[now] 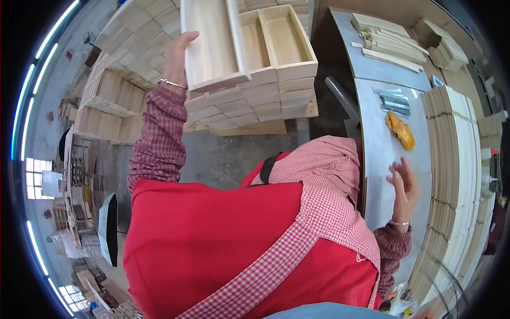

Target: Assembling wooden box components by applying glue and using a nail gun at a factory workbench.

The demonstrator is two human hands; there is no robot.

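Note:
My left hand [179, 59] is closed on the left edge of a shallow pale wooden drawer box [211, 45], its thumb over the rim and the other fingers hidden. The box is held tilted over the near part of a stack of similar wooden boxes [249, 103], whose top ones stand with their open sides up. Whether it touches the stack I cannot tell. At the right, my right hand [405, 186] hovers by the grey worktable [377, 191] with fingers apart and nothing in them. Beyond that hand lies an orange object [399, 131] of unclear kind, beside several metal strips [394, 102].
Flat wooden boards [446, 186] are stacked in a long row along the table's right side. Thin wood strips [385, 40] lie at its far end. More boxes [114, 90] are piled at the left. A clear roll [341, 97] leans between the stack and the table.

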